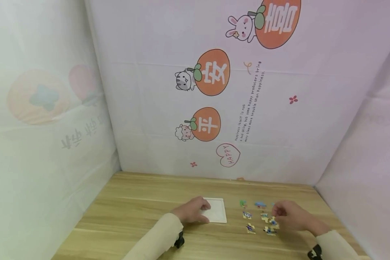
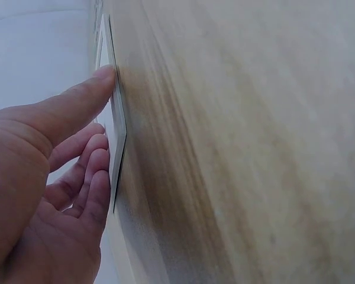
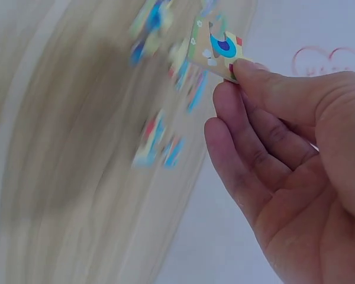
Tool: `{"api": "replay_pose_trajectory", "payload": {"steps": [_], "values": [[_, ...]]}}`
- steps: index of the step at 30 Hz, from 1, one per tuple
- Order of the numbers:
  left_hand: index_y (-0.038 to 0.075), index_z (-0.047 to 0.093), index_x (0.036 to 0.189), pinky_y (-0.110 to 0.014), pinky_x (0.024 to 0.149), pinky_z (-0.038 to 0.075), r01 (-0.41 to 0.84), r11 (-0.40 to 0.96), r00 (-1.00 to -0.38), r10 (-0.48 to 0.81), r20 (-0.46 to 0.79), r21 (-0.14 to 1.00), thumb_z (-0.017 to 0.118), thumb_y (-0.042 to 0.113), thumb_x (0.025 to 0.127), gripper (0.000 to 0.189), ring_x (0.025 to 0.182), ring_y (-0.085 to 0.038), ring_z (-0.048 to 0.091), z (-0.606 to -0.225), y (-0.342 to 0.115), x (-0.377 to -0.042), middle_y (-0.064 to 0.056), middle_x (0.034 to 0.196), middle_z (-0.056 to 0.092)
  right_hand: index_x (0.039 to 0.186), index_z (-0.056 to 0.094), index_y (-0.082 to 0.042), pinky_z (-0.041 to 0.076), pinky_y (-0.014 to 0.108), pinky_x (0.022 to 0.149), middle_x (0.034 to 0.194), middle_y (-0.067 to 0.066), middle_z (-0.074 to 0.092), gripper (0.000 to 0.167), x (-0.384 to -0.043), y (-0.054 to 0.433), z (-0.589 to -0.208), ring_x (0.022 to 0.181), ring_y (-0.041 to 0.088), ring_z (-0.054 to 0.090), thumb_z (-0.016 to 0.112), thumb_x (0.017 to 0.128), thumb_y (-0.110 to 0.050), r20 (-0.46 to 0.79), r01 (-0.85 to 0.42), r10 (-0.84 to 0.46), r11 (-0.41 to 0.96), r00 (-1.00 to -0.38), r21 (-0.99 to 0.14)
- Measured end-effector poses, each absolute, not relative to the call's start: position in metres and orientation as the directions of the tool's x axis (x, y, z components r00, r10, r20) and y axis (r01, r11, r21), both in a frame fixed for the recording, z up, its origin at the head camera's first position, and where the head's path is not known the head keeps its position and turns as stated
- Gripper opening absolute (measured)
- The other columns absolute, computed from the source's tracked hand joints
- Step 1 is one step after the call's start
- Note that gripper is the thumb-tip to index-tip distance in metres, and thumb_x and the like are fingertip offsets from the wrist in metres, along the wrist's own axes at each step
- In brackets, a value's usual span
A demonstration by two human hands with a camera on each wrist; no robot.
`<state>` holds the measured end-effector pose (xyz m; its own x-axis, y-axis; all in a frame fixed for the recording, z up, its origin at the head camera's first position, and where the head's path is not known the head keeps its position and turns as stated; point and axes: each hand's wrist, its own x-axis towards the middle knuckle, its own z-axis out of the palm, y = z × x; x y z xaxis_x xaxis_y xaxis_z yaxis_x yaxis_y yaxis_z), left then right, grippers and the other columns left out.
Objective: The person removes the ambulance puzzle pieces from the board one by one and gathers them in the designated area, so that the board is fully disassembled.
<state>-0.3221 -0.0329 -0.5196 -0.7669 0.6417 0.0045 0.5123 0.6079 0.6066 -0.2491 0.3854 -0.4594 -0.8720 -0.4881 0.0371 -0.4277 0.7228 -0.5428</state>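
My left hand [image 1: 191,210] rests on the left part of a flat white puzzle tray [image 1: 219,210], which has a raised rim. In the left wrist view its thumb [image 2: 97,86] touches the tray's edge, and the bent fingers rest on the tray beside it. My right hand [image 1: 294,216] pinches a printed jigsaw piece [image 3: 216,50] between thumb and forefinger, raised above the table in the right wrist view. That piece shows a blue and purple curve on tan. The other right fingers are loosely bent.
Several loose jigsaw pieces lie right of the tray, among them a green one [image 1: 243,203], a blue one [image 1: 260,204] and a yellow one [image 1: 250,228]. The wooden table [image 1: 133,209] meets white printed cloth walls [image 1: 156,144] at the back and sides.
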Motion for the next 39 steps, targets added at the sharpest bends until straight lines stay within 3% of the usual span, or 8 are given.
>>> {"api": "replay_pose_trajectory", "payload": {"steps": [6,18,27,35,39], "values": [[0.01,0.069,0.132,-0.025,0.1,0.056,0.513,0.604,-0.767,0.641,0.011,0.61,0.088,0.031,0.086,0.054,0.108,-0.006,0.061,-0.522,-0.033,-0.322,0.005,0.119,0.064,0.088,0.066,-0.009,0.052,0.02,0.064,0.085,-0.006,0.067,0.013,-0.246,0.419,-0.467,0.076,-0.003,0.058,0.073,0.089,0.001,0.06,-0.482,-0.532,0.707,-0.845,-0.517],[0.011,0.069,0.132,-0.024,0.099,0.055,0.543,0.6,-0.753,0.658,0.023,0.587,0.088,0.031,0.086,0.053,0.106,-0.005,0.06,-0.524,-0.028,-0.323,0.004,0.118,0.064,0.09,0.066,-0.006,0.053,0.02,0.066,0.085,0.004,0.068,0.01,-0.24,0.439,-0.479,0.077,-0.001,0.057,0.07,0.092,0.004,-0.007,-0.364,-0.45,0.731,-0.893,-0.577],[0.011,0.069,0.132,-0.024,0.1,0.055,0.543,0.6,-0.751,0.659,0.021,0.588,0.089,0.03,0.086,0.053,0.106,-0.004,0.06,-0.522,-0.024,-0.322,0.005,0.118,0.065,0.091,0.07,-0.002,0.051,0.019,0.065,0.086,0.002,0.071,0.005,-0.242,0.442,-0.49,0.076,-0.004,0.056,0.073,0.091,0.002,-0.003,-0.348,-0.421,0.756,-0.907,-0.554],[0.01,0.068,0.133,-0.026,0.103,0.055,0.549,0.614,-0.751,0.66,0.013,0.567,0.088,0.033,0.087,0.056,0.11,-0.007,0.062,-0.519,-0.029,-0.322,0.004,0.121,0.065,0.097,0.074,-0.006,0.057,0.019,0.069,0.089,0.001,0.075,0.003,-0.241,0.43,-0.486,0.078,-0.003,0.062,0.072,0.096,-0.008,0.029,-0.358,-0.408,0.764,-0.913,-0.536],[0.011,0.067,0.134,-0.028,0.106,0.054,0.543,0.624,-0.755,0.655,0.002,0.562,0.086,0.036,0.088,0.056,0.114,-0.008,0.061,-0.518,-0.034,-0.321,0.005,0.124,0.064,0.103,0.073,-0.002,0.059,0.023,0.071,0.095,0.005,0.076,0.015,-0.236,0.411,-0.475,0.082,0.005,0.068,0.072,0.099,-0.016,0.057,-0.36,-0.387,0.781,-0.92,-0.51]]}}
